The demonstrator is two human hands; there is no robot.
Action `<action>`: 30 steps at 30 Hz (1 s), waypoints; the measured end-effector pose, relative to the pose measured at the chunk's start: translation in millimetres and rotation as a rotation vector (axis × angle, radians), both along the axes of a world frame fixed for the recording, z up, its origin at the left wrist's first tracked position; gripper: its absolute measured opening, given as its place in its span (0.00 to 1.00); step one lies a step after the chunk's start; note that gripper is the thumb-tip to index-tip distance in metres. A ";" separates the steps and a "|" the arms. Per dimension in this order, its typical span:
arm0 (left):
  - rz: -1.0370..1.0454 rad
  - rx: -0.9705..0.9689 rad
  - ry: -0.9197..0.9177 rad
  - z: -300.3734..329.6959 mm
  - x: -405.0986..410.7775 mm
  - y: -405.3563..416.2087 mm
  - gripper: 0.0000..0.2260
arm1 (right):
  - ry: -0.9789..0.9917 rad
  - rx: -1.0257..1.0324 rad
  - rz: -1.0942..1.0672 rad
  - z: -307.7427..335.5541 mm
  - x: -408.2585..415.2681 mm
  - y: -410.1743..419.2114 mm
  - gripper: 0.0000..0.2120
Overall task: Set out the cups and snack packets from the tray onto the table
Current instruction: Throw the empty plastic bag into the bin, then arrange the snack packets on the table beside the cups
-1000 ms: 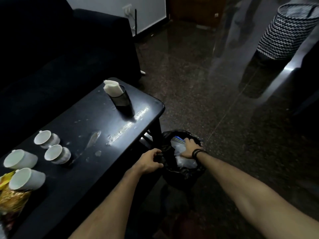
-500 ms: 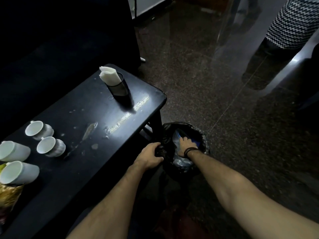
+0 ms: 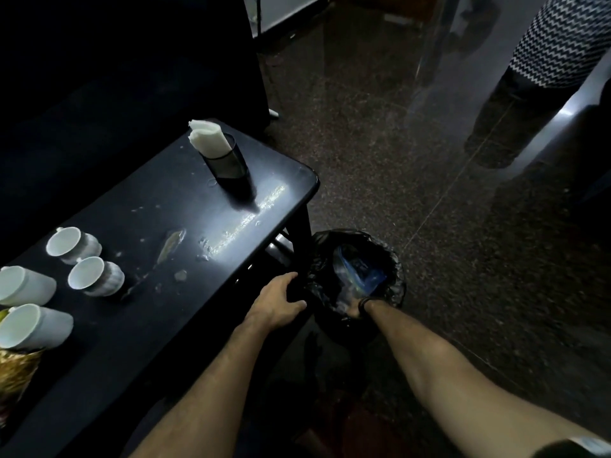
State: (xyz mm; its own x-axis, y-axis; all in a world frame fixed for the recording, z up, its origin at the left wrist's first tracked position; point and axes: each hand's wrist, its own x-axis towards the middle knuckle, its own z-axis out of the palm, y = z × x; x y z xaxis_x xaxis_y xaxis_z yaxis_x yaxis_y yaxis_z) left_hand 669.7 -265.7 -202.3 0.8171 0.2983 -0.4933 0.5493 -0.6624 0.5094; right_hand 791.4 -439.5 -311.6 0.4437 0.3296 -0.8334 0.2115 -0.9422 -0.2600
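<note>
Several white cups lie on their sides on the black table [image 3: 185,206] at the left: two ribbed ones [image 3: 74,244] [image 3: 96,276] and two plain ones [image 3: 23,285] [image 3: 33,325]. A golden snack packet [image 3: 16,368] sits under the nearest cup at the left edge. No tray is in view. My left hand [image 3: 281,302] grips the near rim of a black-lined bin [image 3: 390,259] standing on the floor by the table's corner. My right hand [image 3: 355,309] reaches down into the bin; only its wrist and heel show, and the fingers are hidden. Clear and blue plastic [image 3: 360,272] lies inside.
A dark holder with rolled white napkins [image 3: 218,150] stands near the table's far corner. Spill marks streak the tabletop. A black sofa [image 3: 132,77] runs behind the table. A zigzag-patterned basket [image 3: 562,38] stands at the far right on the dark polished floor.
My right hand has sunk deeper into the bin, from on top of the plastic to mostly hidden inside. My left hand stays on the rim. The view has tilted downward.
</note>
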 end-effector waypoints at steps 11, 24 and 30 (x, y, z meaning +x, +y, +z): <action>0.003 0.010 0.003 -18.8 9.4 9.6 0.32 | 0.000 -0.098 0.204 -25.0 20.8 16.6 0.24; 0.067 0.045 -0.027 17.6 4.3 17.9 0.31 | -0.558 0.239 0.089 37.4 35.6 51.7 0.18; 0.117 0.137 -0.092 57.2 -17.5 29.0 0.30 | -0.769 0.408 0.164 89.3 12.8 64.5 0.14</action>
State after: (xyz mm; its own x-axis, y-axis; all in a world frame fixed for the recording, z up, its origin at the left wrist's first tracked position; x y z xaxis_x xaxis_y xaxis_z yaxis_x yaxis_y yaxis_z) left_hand 652.2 -236.6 -145.1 0.8129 0.4528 -0.3661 0.5816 -0.6638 0.4703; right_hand 804.2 -374.9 -222.4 0.7538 0.6446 -0.1276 0.5902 -0.7495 -0.2999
